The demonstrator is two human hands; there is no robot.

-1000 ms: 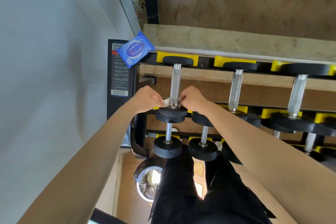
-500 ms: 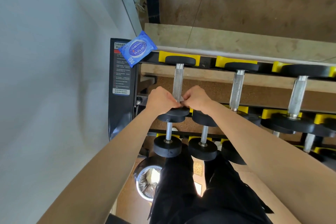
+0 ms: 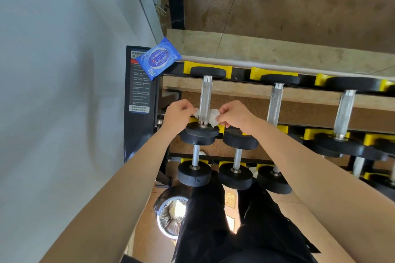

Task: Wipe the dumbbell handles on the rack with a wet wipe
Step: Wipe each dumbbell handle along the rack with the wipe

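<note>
From the head camera, the left hand [image 3: 178,116] and right hand [image 3: 234,116] each pinch one end of a crumpled white wet wipe [image 3: 212,116]. The wipe is looped round the near end of the leftmost top-row dumbbell handle [image 3: 205,98], just above its matte black weight plate [image 3: 201,132]. Judging by that sling-like hold, it lets the soft sheet reach the underside of the knurled, silvery steel bar. The glossy blue wipe packet [image 3: 159,59] lies on the corner of the rack [image 3: 140,134], probably to stay within reach. A lined round bin [image 3: 168,218] stands below.
</note>
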